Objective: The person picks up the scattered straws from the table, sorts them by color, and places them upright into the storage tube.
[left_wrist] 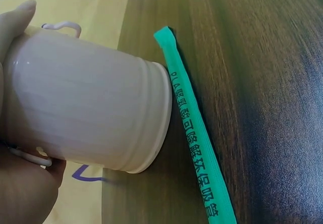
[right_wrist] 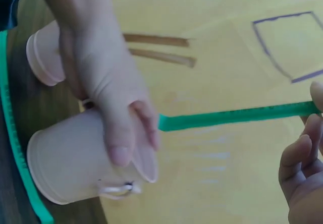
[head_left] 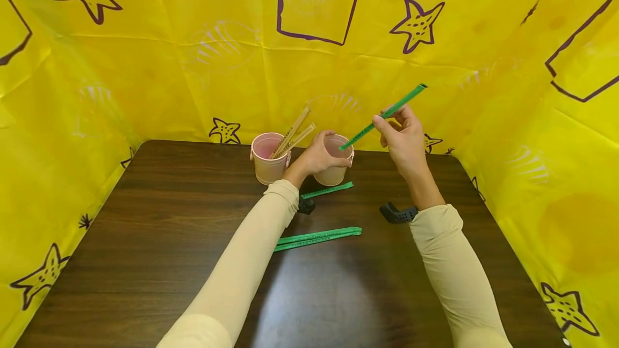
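Note:
My left hand [head_left: 316, 156] grips the right-hand pale pink bucket [head_left: 331, 177] around its rim, thumb on the near side. Between thumb and fingertips, my right hand [head_left: 403, 136] pinches a straw in a green paper wrapper [head_left: 405, 102]. That straw slants down to the left, its lower end at the mouth of the gripped bucket. A matching bucket [head_left: 269, 171] on the left holds beige-wrapped straws [head_left: 292, 136] leaning to the right. Right by the gripped bucket's base lies another green-wrapped straw [left_wrist: 194, 138]; more green-wrapped straws [head_left: 321, 237] lie nearer me, partly hidden by my left forearm.
Everything stands on a dark wood-grain table [head_left: 193, 219]. A yellow cloth [head_left: 159, 79] with starfish drawings hangs behind and at both sides, close to the table's far edge. Dark bands with camera mounts [head_left: 398, 214] sit at my wrists.

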A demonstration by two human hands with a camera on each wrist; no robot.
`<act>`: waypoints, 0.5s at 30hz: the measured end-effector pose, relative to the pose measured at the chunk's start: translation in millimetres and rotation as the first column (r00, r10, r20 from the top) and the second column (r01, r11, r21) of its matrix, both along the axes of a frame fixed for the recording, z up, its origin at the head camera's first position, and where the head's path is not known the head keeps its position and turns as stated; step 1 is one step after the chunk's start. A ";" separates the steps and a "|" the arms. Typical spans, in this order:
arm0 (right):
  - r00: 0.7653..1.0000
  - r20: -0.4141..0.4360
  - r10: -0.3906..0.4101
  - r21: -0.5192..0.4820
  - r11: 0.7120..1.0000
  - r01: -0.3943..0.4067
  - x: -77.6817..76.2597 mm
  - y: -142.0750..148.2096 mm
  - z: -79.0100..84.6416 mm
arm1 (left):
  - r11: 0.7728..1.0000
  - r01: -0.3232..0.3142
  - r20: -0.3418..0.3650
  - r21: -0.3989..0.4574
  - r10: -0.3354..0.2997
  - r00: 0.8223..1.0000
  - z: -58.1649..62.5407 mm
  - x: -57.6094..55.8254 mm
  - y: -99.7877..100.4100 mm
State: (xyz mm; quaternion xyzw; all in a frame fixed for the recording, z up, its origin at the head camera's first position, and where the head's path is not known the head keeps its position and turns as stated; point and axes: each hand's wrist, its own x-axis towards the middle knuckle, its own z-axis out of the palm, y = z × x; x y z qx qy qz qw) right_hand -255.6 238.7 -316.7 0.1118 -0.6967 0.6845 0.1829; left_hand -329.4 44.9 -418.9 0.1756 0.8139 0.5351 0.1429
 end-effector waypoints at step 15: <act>0.976 0.217 -0.035 0.147 0.989 0.003 -24.8 -23.9 -45.3 | 1.000 0.006 0.015 0.009 -0.007 1.000 -1.4 -1.3 -0.7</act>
